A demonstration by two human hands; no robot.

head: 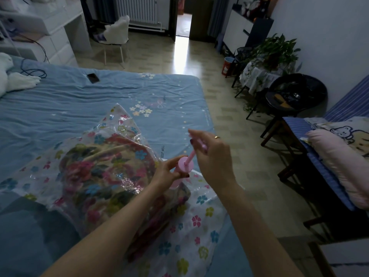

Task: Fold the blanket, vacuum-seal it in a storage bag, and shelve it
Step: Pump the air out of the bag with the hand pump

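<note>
**Pumping the air out of the bag**

The left hand (166,172) grips the pump (184,168) body, standing on the bag (111,172) just under it. The right hand (211,156), above, pinches the raised handle (203,149). The blanket (103,168) lies inside the bag on the bed (79,100). Sealing seems in hand; next, I think, a straight push down.
</note>
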